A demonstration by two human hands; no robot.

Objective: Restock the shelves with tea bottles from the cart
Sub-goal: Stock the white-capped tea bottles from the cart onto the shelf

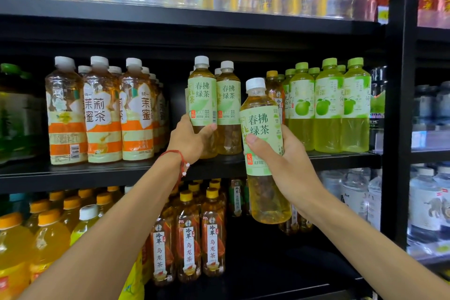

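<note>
Left hand (188, 139) grips a green tea bottle (202, 102) standing on the middle shelf (97, 170); right hand (287, 161) holds another bottle (264, 143) in front. I'd slide the first back, label forward.

Bottles (228, 105) on shelf (97, 173), perhaps several deep

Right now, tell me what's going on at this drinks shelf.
A person is stocking green tea on the middle shelf. The left hand grips a green tea bottle at the shelf's front edge, right beside a matching bottle already standing there. The right hand holds a second green tea bottle upright in the air in front of the shelf, not yet placed. The cart is not in view.
</note>
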